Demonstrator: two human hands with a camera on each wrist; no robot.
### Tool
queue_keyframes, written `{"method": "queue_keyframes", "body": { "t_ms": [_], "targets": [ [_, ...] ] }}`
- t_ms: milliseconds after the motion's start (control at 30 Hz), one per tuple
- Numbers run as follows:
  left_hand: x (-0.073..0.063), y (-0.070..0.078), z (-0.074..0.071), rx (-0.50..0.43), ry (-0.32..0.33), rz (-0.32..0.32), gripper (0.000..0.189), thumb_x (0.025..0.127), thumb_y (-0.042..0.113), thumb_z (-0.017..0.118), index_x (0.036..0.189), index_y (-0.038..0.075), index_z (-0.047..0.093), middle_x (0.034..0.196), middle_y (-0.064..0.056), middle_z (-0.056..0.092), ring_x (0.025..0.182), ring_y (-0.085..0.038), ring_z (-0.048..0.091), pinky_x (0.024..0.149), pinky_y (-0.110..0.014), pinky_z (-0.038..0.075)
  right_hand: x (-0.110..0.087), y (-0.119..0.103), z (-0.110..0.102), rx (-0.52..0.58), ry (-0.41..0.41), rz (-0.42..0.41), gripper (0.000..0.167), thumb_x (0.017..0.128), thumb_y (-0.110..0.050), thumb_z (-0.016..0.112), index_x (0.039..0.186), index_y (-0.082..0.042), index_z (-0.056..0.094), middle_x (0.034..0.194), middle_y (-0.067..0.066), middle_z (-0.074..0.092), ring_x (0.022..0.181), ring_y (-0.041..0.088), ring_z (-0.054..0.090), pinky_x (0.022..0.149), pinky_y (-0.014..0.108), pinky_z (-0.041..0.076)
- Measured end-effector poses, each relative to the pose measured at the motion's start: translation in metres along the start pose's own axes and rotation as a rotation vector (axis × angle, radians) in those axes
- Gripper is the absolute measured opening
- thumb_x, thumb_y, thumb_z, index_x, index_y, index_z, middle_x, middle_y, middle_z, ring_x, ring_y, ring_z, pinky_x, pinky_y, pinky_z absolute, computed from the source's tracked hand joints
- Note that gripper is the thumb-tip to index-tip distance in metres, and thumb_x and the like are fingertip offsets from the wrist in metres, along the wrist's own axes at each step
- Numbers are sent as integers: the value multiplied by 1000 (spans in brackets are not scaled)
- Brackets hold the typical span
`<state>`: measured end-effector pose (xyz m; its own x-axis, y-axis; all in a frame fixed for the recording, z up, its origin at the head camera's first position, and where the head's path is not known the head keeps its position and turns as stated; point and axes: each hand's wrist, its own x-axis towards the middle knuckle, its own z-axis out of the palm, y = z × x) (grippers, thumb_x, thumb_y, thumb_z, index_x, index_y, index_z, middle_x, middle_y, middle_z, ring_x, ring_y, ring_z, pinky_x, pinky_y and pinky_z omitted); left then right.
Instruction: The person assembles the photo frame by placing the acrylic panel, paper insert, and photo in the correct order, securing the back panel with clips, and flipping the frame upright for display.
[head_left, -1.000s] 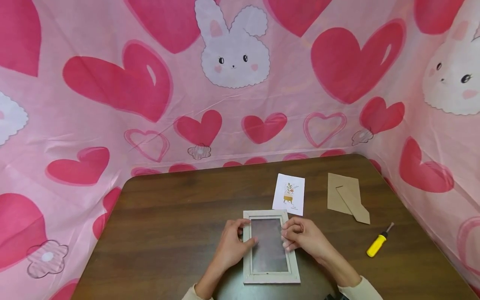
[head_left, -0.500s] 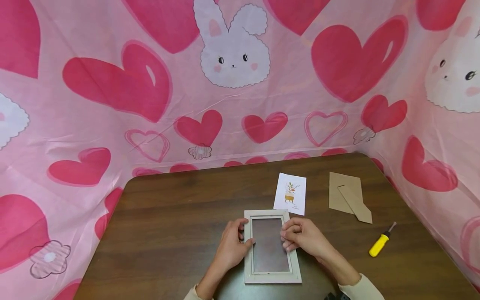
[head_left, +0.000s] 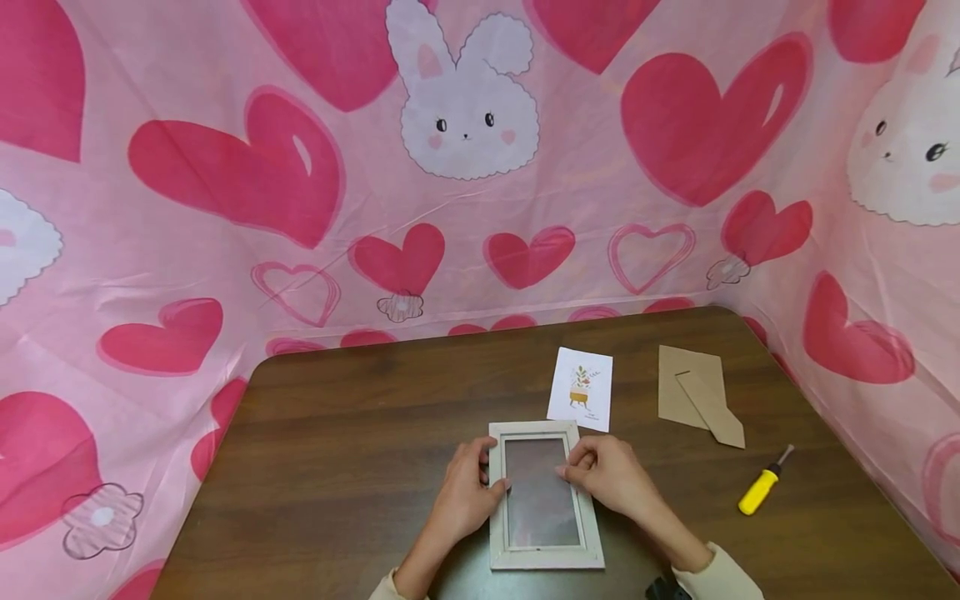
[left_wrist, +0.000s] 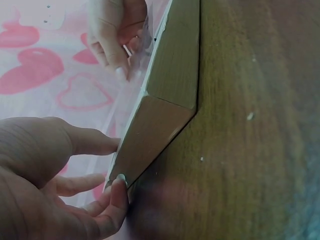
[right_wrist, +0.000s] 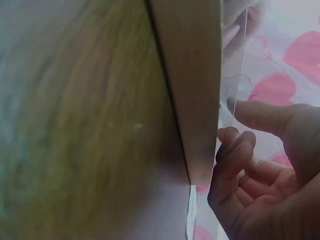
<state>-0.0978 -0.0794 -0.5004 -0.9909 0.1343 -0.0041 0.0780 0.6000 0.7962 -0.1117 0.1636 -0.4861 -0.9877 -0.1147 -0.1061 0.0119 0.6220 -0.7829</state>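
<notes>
Hands are meeting over a whitewashed wooden picture frame point(head_left: 545, 497) with a clear glass pane, which is lying flat near the front edge of the dark brown wooden table point(head_left: 360, 450) in the head view. The left hand point(head_left: 467, 493) is resting on the frame's left rail, thumb on the pane. The right hand point(head_left: 606, 475) is curling its fingers at the right rail, and the fingertips are hiding behind the knuckles. A white card with a plant drawing point(head_left: 580, 388), a brown cardboard backing point(head_left: 693, 393) and a yellow-handled screwdriver point(head_left: 764, 490) are lying beyond on the right. Pink cloth with hearts and rabbits is closing the table in.

Left wrist view is blurry: the left hand's fingers point(left_wrist: 117, 192) are pressing against the frame's point(left_wrist: 165, 95) edge, spread, not pinching.

Right wrist view is dim: the right hand's fingers point(right_wrist: 235, 150) are bending beside the frame point(right_wrist: 192, 80), touching the pane edge; I cannot tell if they are pinching it.
</notes>
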Motion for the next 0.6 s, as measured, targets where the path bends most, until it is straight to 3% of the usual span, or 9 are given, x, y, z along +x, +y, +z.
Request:
{"method": "queue_keyframes", "body": {
  "t_ms": [167, 300, 600],
  "targets": [
    [-1, 0, 0, -1, -6, -11, 57, 81, 5, 86, 133, 1, 61, 102, -9, 58, 81, -12, 50, 69, -22, 42, 0, -1, 0, -42, 13, 44, 25, 81, -23, 90, 71, -17, 67, 60, -6, 56, 58, 10, 50, 56, 24, 37],
    [-1, 0, 0, 2, -5, -16, 57, 81, 6, 86, 133, 2, 62, 101, -8, 58, 80, -12, 51, 69, -22, 42, -1, -1, -1, -81, 18, 80, 29, 79, -25, 91, 76, -14, 65, 63, -3, 55, 59, 13, 50, 57, 26, 37],
    [1, 2, -2, 30, 21, -19, 65, 80, 8, 88, 136, -5, 58, 90, -6, 61, 72, -8, 53, 65, -22, 44, -2, 3, -2, -154, -21, 93, 62, 75, -32, 95, 112, -1, 57, 76, 0, 61, 66, 14, 53, 61, 29, 41]
  ]
}}
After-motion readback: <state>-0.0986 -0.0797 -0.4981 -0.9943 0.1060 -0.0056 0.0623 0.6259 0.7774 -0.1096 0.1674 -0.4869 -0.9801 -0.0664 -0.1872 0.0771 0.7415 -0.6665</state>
